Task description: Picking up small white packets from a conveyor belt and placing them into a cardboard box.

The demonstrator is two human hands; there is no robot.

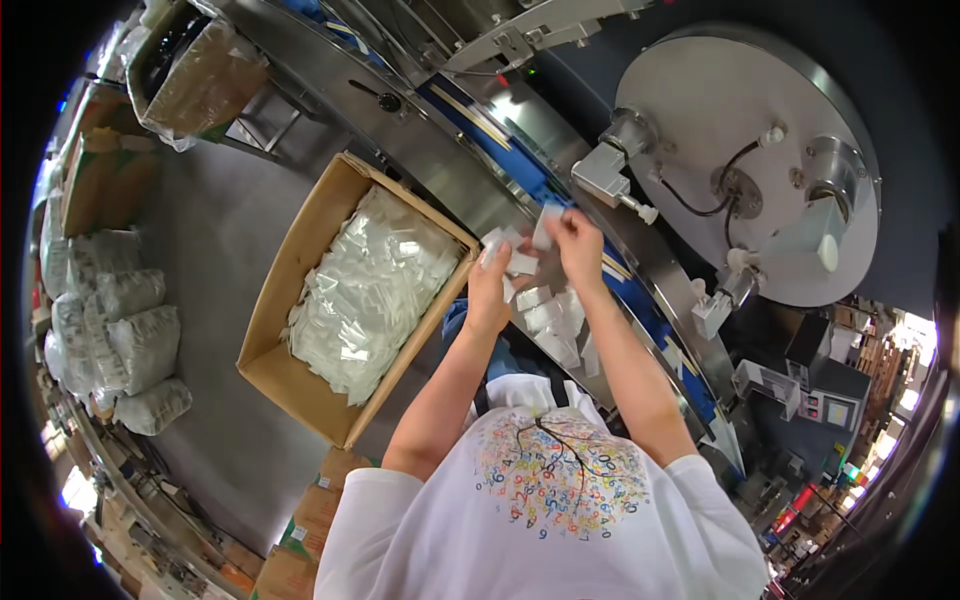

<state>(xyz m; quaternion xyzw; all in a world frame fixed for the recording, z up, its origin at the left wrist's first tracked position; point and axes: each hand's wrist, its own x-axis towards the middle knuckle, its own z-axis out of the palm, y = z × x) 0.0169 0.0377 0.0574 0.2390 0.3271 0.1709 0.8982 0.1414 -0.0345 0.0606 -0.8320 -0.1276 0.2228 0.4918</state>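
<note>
My left hand (487,292) is closed round a few small white packets (495,241), which stick out past its thumb and fingers. Just to the right, my right hand (581,250) pinches a single flat white packet (545,227) by its edge, over the metal ledge beside the blue conveyor belt (531,178). Below and between my hands lies a loose pile of similar white packets (551,318). A large open cardboard box (285,385) stands to the left of my left forearm, heaped with clear, shiny packets (375,290).
A machine with a big round grey disc (690,90) and several jointed metal arms rises beyond the belt at right. Filled clear bags (140,345) are stacked at far left. A plastic-lined box (200,75) sits on a stand at upper left; cartons (318,510) lie at lower left.
</note>
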